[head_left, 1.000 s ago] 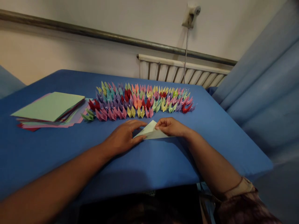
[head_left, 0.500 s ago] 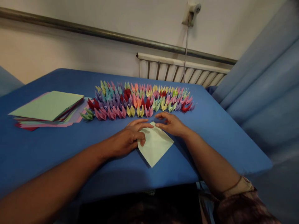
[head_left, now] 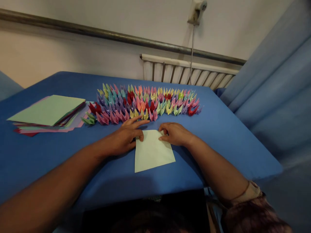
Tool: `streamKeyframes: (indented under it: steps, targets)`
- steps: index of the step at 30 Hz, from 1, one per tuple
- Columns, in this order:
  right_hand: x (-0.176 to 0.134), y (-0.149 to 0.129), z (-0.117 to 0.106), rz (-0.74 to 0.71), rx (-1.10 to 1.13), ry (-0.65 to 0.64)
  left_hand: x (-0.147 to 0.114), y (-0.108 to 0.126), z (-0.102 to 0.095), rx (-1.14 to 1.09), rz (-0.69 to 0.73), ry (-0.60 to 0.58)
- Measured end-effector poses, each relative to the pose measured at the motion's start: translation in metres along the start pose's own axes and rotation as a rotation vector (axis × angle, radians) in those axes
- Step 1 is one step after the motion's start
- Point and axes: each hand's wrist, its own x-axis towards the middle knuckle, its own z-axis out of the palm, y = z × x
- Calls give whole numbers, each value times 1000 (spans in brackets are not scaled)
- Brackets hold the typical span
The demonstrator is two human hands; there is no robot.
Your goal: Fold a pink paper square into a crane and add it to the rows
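A pale green square of origami paper (head_left: pixel 154 153) lies on the blue table in front of me, one edge toward me. My left hand (head_left: pixel 126 137) rests at its upper left side, fingers stretched out and apart, the thumb touching the paper. At the upper right corner, my right hand (head_left: pixel 176 133) has curled fingers and the thumb closed on the paper's edge. Just beyond both hands stand rows of folded paper cranes (head_left: pixel 145 105) in many colours.
A stack of coloured paper sheets (head_left: pixel 48 111), pale green on top, lies at the left of the blue table (head_left: pixel 228 139). Behind are a metal rail (head_left: pixel 109 37), a white radiator (head_left: pixel 184 63) and a wall socket with a cord (head_left: pixel 196 13). A blue curtain (head_left: pixel 274 90) hangs at the right.
The paper has turned from a corner pointing toward me to an edge facing me. My left hand has shifted left with its fingers spread; my right hand has closed at the paper's edge.
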Motion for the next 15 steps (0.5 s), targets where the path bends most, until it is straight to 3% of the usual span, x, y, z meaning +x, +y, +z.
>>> streamKeyframes:
  steps: [4, 9, 12, 15]
  targets:
    - [-6, -7, -9, 94, -107, -23, -3, 8, -8, 80, 12, 2]
    - [-8, -9, -14, 185, -275, -84, -8, 44, -21, 81, 128, -44]
    - [-7, -5, -14, 222, -284, -114, -9, 64, -20, 79, 198, -71]
    - [-6, -1, -12, 179, -202, -43, -7, 70, -11, 127, 240, -85]
